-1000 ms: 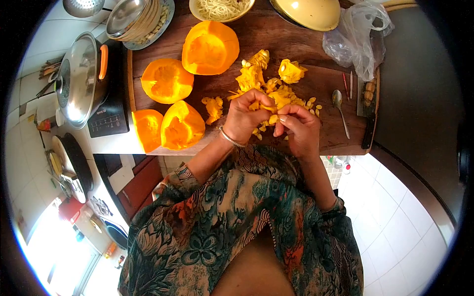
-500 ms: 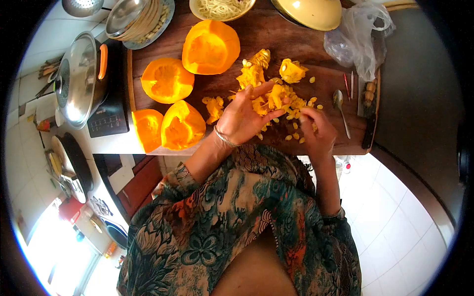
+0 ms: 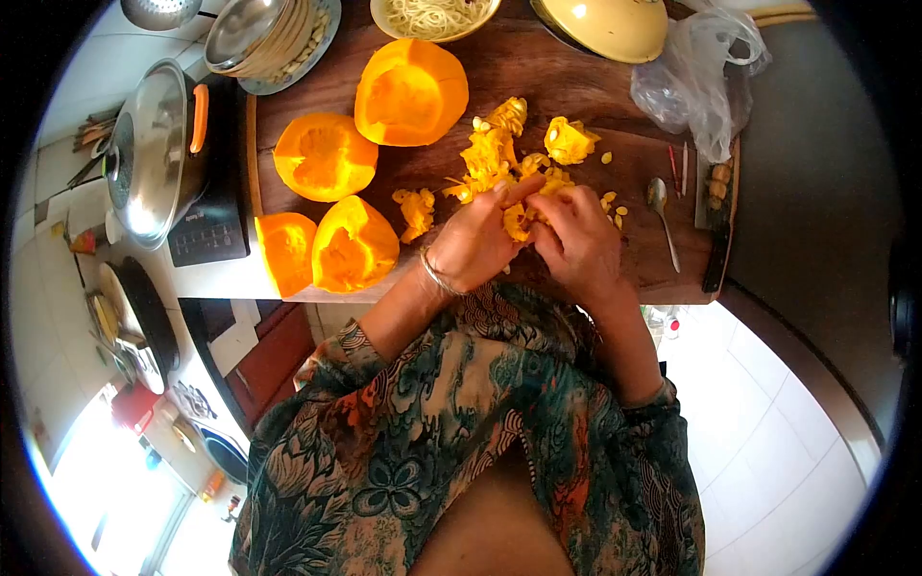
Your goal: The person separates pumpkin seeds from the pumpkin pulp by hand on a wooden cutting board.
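One stringy, ragged orange pulp clump (image 3: pixel 517 224); our left hand (image 3: pixel 471 240) holds it, fingers bent; our right hand (image 3: pixel 582 245) pinches at it.

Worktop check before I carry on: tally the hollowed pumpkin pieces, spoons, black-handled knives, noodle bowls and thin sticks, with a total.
Hollowed pumpkin pieces: 4
Spoon: 1
Black-handled knife: 1
Noodle bowl: 1
Thin sticks, one red, one pale: 2
Total: 9
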{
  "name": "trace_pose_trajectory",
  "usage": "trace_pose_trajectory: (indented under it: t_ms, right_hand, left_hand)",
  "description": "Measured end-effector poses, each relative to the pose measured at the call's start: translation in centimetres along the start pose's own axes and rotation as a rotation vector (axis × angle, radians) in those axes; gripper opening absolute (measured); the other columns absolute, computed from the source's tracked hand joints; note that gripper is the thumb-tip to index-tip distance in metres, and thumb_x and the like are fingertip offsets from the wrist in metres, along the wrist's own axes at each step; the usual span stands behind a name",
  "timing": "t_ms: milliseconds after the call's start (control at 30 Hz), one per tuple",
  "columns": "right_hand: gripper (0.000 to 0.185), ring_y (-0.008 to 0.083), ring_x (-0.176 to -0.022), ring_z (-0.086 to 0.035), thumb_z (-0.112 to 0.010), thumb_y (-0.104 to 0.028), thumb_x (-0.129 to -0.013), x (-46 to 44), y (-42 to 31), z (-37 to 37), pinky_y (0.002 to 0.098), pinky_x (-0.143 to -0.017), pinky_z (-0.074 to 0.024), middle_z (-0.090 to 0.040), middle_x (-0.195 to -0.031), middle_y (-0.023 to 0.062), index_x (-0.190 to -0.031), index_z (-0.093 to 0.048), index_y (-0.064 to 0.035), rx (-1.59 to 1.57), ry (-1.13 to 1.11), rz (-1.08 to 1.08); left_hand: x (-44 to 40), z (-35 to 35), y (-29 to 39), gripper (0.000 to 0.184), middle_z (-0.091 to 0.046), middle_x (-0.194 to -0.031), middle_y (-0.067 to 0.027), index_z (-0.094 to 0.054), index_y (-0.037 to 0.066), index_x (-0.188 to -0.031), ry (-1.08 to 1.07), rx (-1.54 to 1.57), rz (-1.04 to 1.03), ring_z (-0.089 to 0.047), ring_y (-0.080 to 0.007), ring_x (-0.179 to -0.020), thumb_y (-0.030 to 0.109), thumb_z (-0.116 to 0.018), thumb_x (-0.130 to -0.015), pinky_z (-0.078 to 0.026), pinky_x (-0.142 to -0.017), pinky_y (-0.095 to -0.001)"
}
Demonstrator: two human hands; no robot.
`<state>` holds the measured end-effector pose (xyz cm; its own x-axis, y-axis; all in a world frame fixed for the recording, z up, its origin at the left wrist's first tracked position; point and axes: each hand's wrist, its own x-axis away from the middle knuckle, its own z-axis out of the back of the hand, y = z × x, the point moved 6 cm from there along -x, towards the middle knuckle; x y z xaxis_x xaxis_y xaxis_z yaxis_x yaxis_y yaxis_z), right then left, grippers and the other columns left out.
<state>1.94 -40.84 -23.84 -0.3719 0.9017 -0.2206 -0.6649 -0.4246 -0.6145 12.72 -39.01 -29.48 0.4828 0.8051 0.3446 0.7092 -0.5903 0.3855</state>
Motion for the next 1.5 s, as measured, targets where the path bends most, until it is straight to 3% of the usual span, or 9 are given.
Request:
trace_pose_trajectory:
  t_ms: [267, 367, 567, 600, 700, 800, 1000, 1100, 1500]
  right_hand:
    - [0.017, 0.0308, -0.074, -0.056, -0.060, -0.007, -0.072, 0.2, 0.9, -0.9, 0.0406, -0.062, -0.0456, -0.054, -0.081, 0.0120, -0.089, -0.059, -0.0062, -0.016, -0.097, -0.006]
    - [0.015, 0.0313, -0.073, -0.059, -0.060, -0.007, -0.075, 0.5, 1.8, -0.9, 0.0385, -0.062, -0.0472, -0.057, -0.080, 0.0134, -0.089, -0.059, -0.0051, -0.206, -0.060, -0.105]
    - [0.013, 0.0291, -0.074, -0.062, -0.059, -0.008, -0.081, 1.7, 3.4, -0.7, 0.0326, -0.064, -0.0487, -0.062, -0.082, 0.0124, -0.092, -0.061, -0.0029, -0.519, -0.037, -0.445]
    - [0.013, 0.0286, -0.074, -0.062, -0.058, -0.008, -0.081, 2.2, 3.9, -0.9, 0.0322, -0.064, -0.0486, -0.062, -0.082, 0.0116, -0.092, -0.061, -0.0025, -0.582, -0.024, -0.537]
    - [0.012, 0.0279, -0.077, -0.062, -0.057, -0.008, -0.083, 2.7, 5.0, 1.2, 0.0346, -0.068, -0.0488, -0.062, -0.086, 0.0118, -0.093, -0.062, -0.0030, -0.375, 0.141, -0.466]
    - [0.011, 0.0279, -0.081, -0.061, -0.057, -0.007, -0.083, 2.8, 5.0, 2.1, 0.0372, -0.072, -0.0483, -0.062, -0.090, 0.0137, -0.091, -0.063, -0.0031, 0.183, 0.078, -0.140]
    - [0.015, 0.0310, -0.080, -0.059, -0.057, -0.003, -0.081, 2.8, 3.7, 2.4, 0.0400, -0.073, -0.0481, -0.059, -0.091, 0.0139, -0.095, -0.059, -0.0024, -0.141, 0.208, -0.151]
    - [0.020, 0.0316, -0.081, -0.060, -0.058, -0.001, -0.079, 1.4, 0.0, 1.3, 0.0385, -0.071, -0.0489, -0.058, -0.091, 0.0152, -0.098, -0.057, -0.0018, -0.343, 0.042, -0.099]
    - [0.019, 0.0327, -0.079, -0.061, -0.058, 0.001, -0.078, 1.4, 0.3, -0.1, 0.0370, -0.066, -0.0498, -0.058, -0.089, 0.0159, -0.096, -0.056, -0.0006, -0.243, 0.075, -0.092]
  left_hand:
    - [0.2, 0.0, -0.3, 0.067, -0.041, -0.134, -0.0112, -0.034, 0.000, -0.135, -0.064, 0.001, 0.026, -0.036, -0.0221, -0.124, 0.048, -0.045, -0.090, -0.031, -0.101, -0.0423]
    - [0.0, 0.7, 0.0, 0.053, -0.044, -0.131, -0.0116, -0.039, -0.001, -0.132, -0.018, 0.031, 0.021, -0.043, -0.0217, -0.119, 0.031, -0.049, -0.092, -0.037, -0.098, -0.0414]
    - [0.0, 2.0, -0.2, 0.040, -0.058, -0.112, -0.0150, -0.047, -0.002, -0.125, 0.136, -0.331, 0.058, -0.063, -0.0233, -0.089, -0.006, -0.051, -0.085, -0.053, -0.082, -0.0355]
    - [0.0, 2.2, -0.2, 0.038, -0.059, -0.110, -0.0154, -0.048, -0.002, -0.123, 0.151, -0.284, 0.058, -0.064, -0.0241, -0.088, -0.005, -0.051, -0.085, -0.053, -0.081, -0.0355]
    - [0.1, 2.3, -0.2, 0.033, -0.061, -0.106, -0.0157, -0.052, -0.001, -0.118, 0.186, -0.139, 0.058, -0.064, -0.0254, -0.088, -0.003, -0.053, -0.085, -0.053, -0.080, -0.0355]
    - [0.0, 2.5, 0.0, 0.028, -0.062, -0.105, -0.0140, -0.055, 0.001, -0.113, 0.200, -0.027, 0.032, -0.063, -0.0242, -0.091, -0.002, -0.054, -0.085, -0.051, -0.083, -0.0353]
    - [-0.5, 3.0, -0.1, 0.025, -0.063, -0.102, -0.0111, -0.056, 0.003, -0.109, 0.187, -0.057, -0.044, -0.061, -0.0209, -0.091, -0.001, -0.056, -0.084, -0.049, -0.081, -0.0338]
    - [-0.5, 2.9, -0.3, 0.026, -0.063, -0.099, -0.0108, -0.056, 0.003, -0.108, 0.205, 0.001, -0.039, -0.062, -0.0204, -0.088, -0.002, -0.058, -0.083, -0.050, -0.076, -0.0330]
    - [-0.3, 2.4, -0.1, 0.024, -0.063, -0.097, -0.0103, -0.057, 0.002, -0.103, 0.256, -0.038, -0.015, -0.063, -0.0203, -0.082, -0.005, -0.060, -0.081, -0.053, -0.072, -0.0311]
